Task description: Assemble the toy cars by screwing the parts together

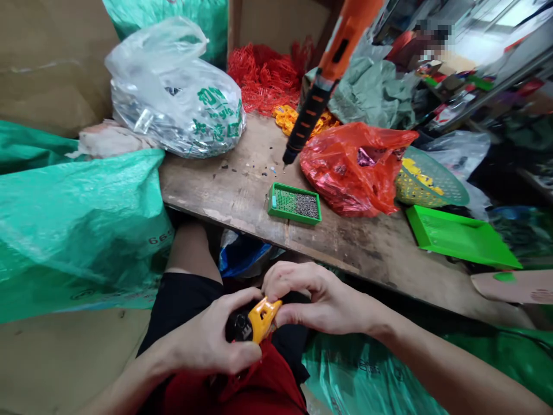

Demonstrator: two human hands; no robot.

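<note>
Over my lap, my left hand (pixel 216 337) is closed around the black side of a small black-and-yellow plastic piece (pixel 263 317). Its exact kind I cannot make out. The thumb and fingers of my right hand (pixel 315 297) pinch the yellow end of the same piece. Beyond the hands, on the wooden table (pixel 207 184), lies a green tray (pixel 273 208) with small dark screws gathered at its right side. An orange-and-black electric screwdriver (pixel 317 92) hangs tip down above the table, behind the tray and apart from both hands.
A clear plastic bag (pixel 173 98) of shiny parts stands at the back left, near red plastic pieces (pixel 268 78) and yellow ones (pixel 287 118). Right of the tray sit a red bag (pixel 354 173), a basket (pixel 451 187) and a bright green tray (pixel 470 236). Green sacks (pixel 82 230) flank me.
</note>
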